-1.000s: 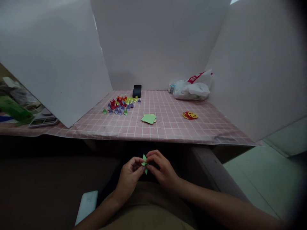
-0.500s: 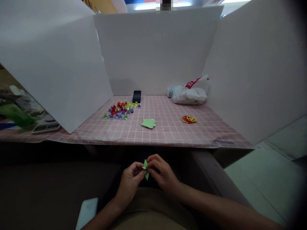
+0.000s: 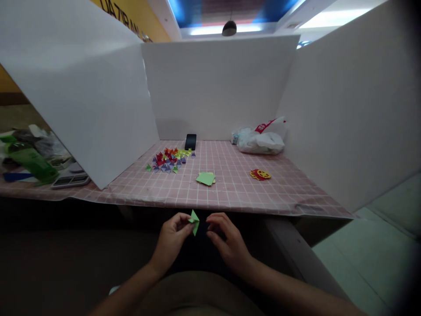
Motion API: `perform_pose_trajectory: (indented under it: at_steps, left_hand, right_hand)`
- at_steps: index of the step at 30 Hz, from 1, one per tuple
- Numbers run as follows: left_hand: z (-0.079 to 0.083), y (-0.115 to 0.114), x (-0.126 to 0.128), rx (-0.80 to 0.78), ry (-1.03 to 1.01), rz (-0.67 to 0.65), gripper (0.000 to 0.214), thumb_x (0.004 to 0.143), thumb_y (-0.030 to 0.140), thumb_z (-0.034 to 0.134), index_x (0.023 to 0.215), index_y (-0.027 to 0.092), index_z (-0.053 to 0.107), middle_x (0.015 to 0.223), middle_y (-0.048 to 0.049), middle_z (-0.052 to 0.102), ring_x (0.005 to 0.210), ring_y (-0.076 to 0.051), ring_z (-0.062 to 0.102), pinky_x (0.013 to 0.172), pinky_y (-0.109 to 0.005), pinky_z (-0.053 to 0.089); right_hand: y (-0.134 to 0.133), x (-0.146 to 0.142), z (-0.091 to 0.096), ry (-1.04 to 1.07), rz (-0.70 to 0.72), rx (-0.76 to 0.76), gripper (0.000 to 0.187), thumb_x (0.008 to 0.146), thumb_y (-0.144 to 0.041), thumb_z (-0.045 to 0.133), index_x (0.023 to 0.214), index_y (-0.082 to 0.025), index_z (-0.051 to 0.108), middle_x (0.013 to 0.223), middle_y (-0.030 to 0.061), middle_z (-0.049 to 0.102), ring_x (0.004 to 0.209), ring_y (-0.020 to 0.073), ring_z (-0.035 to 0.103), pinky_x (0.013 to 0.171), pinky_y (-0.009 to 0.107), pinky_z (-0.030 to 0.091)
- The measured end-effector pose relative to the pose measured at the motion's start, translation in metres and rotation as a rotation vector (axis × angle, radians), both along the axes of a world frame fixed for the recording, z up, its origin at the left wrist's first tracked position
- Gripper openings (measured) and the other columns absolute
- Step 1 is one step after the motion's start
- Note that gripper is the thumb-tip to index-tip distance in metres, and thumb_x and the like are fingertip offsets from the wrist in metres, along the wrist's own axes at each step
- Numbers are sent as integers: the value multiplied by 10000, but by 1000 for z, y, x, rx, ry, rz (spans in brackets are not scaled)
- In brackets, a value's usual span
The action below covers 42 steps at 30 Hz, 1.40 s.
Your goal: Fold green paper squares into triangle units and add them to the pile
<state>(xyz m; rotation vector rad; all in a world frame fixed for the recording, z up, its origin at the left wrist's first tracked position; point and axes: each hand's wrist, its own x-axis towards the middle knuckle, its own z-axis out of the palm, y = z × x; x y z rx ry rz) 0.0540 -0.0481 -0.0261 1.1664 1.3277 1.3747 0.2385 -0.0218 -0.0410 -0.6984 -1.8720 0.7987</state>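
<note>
A partly folded piece of green origami paper is pinched between the thumb and fingers of my left hand, in front of the table edge. To its right, a small gap away, my right hand is empty, its curled fingers apart from the thumb. On the table ahead lies a stack of paper squares, green on top with yellow showing beneath. Farther left sits a cluster of small folded paper pieces in red, orange, yellow, purple and green.
The table has a pink checked cloth. White boards stand round its back and sides. A dark phone, a plastic bag and red and yellow cut-outs lie on it. Outside the left board are a green bottle and a scale.
My right hand has let go of the green paper and moved right. My left hand holds it slightly farther left and higher. The view has tilted upward.
</note>
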Motion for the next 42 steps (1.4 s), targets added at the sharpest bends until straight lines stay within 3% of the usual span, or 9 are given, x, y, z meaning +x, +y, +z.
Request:
perform_pose_trajectory:
  at_steps: [3, 5, 10, 16, 21, 27, 35, 42]
  left_hand:
    - [12, 34, -26, 55, 129, 43, 215, 724, 338, 705, 844, 160, 686, 773, -28, 687, 702, -176, 613, 664, -267, 470]
    - [17, 62, -46, 92, 323, 118, 229, 728, 349, 671, 855, 159, 685, 776, -30, 689, 675, -176, 610, 644, -274, 467]
    - [25, 126, -80, 133, 490, 205, 106, 677, 257, 681, 715, 159, 687, 744, -45, 693, 738, -211, 620, 704, -305, 446]
    - [29, 188, -86, 114, 621, 220, 101, 746, 210, 675, 795, 129, 711, 780, -48, 721, 774, -218, 663, 740, -322, 477]
    - [27, 234, -78, 42, 754, 179, 207, 910, 316, 618, 983, 125, 655, 974, -55, 689, 865, -188, 662, 795, -387, 543]
    - [29, 268, -72, -40, 968, 171, 269, 925, 321, 599, 1120, 137, 621, 1105, -81, 656, 941, -213, 653, 817, -415, 553]
    - [34, 301, -71, -80, 1230, 213, 261, 896, 360, 612, 1026, 146, 686, 1112, -87, 689, 1079, -260, 616, 939, -467, 462]
    - [33, 324, -67, -162, 1354, 108, 296, 912, 369, 601, 1099, 143, 643, 1162, -91, 652, 1084, -256, 606, 947, -488, 464]
  right_hand:
    - [6, 2, 3, 35, -44, -25, 176, 905, -166, 531, 1066, -228, 568, 1000, 51, 565, 768, 154, 587, 711, 292, 513]
    - [9, 2, 2, 38, -78, -43, 158, 904, -179, 534, 1051, -225, 568, 955, 41, 571, 755, 156, 580, 700, 289, 510]
    - [13, 3, -1, 24, -102, -80, 153, 895, -192, 550, 1042, -224, 572, 927, 36, 584, 756, 163, 577, 697, 295, 505]
    - [29, 11, 3, 15, -128, -123, 139, 893, -199, 546, 1027, -212, 580, 910, 37, 585, 785, 173, 578, 703, 302, 494]
    - [43, 23, 7, 26, -189, -183, 152, 918, -284, 531, 1040, -205, 574, 917, 50, 594, 796, 185, 586, 685, 310, 502]
    - [47, 30, 4, 20, -201, -222, 158, 922, -305, 520, 1040, -210, 568, 867, 37, 587, 763, 185, 578, 660, 306, 496]
    - [52, 33, -1, 10, -192, -318, 142, 927, -288, 501, 1023, -207, 567, 929, 47, 590, 824, 189, 585, 710, 304, 488]
    - [57, 34, -4, -19, -193, -330, 129, 923, -274, 493, 988, -206, 581, 929, 49, 588, 822, 192, 585, 718, 305, 480]
